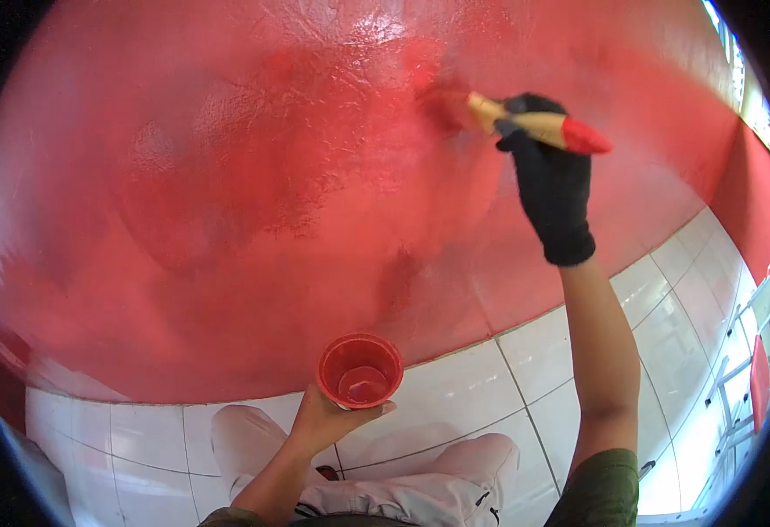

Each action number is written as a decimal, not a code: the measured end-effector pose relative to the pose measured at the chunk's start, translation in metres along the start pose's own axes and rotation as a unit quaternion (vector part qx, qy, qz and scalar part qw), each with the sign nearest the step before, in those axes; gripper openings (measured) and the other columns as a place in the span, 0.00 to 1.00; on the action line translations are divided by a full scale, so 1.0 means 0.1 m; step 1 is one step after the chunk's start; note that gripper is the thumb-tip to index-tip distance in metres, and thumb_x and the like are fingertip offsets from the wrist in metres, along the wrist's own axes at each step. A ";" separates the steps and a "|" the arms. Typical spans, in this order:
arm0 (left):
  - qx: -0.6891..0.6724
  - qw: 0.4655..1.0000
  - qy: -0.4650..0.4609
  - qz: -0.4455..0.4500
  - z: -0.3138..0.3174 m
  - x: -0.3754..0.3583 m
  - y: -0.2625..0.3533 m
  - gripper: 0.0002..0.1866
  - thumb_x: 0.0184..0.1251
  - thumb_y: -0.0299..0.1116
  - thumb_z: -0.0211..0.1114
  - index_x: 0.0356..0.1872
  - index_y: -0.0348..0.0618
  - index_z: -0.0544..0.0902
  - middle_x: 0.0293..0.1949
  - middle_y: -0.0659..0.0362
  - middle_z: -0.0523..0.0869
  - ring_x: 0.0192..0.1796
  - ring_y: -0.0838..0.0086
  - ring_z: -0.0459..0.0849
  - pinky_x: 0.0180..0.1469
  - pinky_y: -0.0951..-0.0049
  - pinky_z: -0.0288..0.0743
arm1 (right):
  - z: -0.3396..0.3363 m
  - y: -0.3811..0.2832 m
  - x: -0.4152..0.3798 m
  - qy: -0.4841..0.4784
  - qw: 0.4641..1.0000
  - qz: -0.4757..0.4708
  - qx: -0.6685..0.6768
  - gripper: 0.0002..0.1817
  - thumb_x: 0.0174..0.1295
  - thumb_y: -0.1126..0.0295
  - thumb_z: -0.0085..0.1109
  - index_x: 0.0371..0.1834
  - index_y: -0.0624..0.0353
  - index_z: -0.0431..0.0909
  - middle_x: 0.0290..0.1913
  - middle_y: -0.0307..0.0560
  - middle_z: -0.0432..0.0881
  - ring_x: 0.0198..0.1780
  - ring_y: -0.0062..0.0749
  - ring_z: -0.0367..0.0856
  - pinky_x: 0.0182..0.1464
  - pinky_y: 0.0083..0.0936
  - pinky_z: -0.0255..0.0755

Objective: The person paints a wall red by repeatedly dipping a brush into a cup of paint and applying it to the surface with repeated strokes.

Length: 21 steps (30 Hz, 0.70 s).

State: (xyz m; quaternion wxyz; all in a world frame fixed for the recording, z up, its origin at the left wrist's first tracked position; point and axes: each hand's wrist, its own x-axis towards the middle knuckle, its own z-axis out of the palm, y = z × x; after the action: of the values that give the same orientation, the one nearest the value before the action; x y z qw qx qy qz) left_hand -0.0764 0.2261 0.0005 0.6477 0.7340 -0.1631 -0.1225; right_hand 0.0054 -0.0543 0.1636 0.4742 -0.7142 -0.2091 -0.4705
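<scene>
My right hand (550, 176), in a black knit glove, grips a paintbrush (539, 128) by its wooden handle, which ends in a red tip. The brush's bristles point left at the red wall (332, 176), where they look blurred against the surface. Wet, glossy red paint lies in patches on the wall to the left of the brush. My bare left hand (331, 416) holds a red paint cup (360, 371) from below, low in front of the wall. A little red paint shows at the bottom of the cup.
White floor tiles (455, 386) meet the wall's lower edge. My knees (468, 465) in pale trousers are below the cup. At the right stands a metal ladder-like frame (736, 422) beside a red panel (760, 382). A bright opening (758, 105) is at the upper right.
</scene>
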 end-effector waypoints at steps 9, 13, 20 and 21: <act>0.005 1.000 -0.004 -0.009 -0.08 -0.01 -0.10 0.36 0.40 0.32 0.81 0.54 0.40 0.74 0.50 0.57 0.81 0.53 0.71 0.79 0.54 0.69 0.75 | 0.19 0.08 -0.39 -0.020 0.980 -0.185 -0.073 0.12 0.49 0.85 0.63 0.37 0.61 0.81 0.41 0.52 0.84 0.43 0.38 0.84 0.45 0.27 0.77; 0.005 1.000 -0.013 -0.023 -0.08 0.01 -0.13 0.37 0.40 0.32 0.81 0.55 0.40 0.73 0.51 0.57 0.80 0.54 0.71 0.79 0.54 0.68 0.75 | 0.14 -0.03 -0.28 0.067 0.958 -0.239 -0.141 0.15 0.46 0.86 0.65 0.37 0.60 0.81 0.42 0.53 0.84 0.40 0.39 0.84 0.42 0.27 0.78; -0.016 0.999 -0.013 -0.029 -0.06 0.02 -0.19 0.38 0.40 0.32 0.81 0.56 0.40 0.72 0.52 0.57 0.79 0.55 0.71 0.78 0.55 0.69 0.75 | 0.19 0.18 -0.63 -0.075 0.959 -0.211 -0.176 0.13 0.47 0.73 0.63 0.38 0.49 0.83 0.48 0.52 0.82 0.47 0.46 0.82 0.45 0.34 0.76; -0.006 1.000 -0.010 -0.028 -0.07 0.02 -0.19 0.38 0.40 0.32 0.81 0.56 0.40 0.72 0.52 0.57 0.79 0.55 0.71 0.78 0.55 0.69 0.75 | 0.18 0.18 -0.65 -0.089 0.949 -0.231 -0.193 0.14 0.46 0.73 0.64 0.38 0.48 0.83 0.48 0.52 0.82 0.46 0.46 0.82 0.45 0.34 0.76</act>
State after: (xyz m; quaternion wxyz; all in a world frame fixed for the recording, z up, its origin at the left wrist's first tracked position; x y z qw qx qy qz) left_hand -0.0701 0.2341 -0.0175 0.6469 0.7330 -0.1487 -0.1488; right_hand -0.0034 -0.0368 0.0966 0.1849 -0.7633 -0.3149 -0.5330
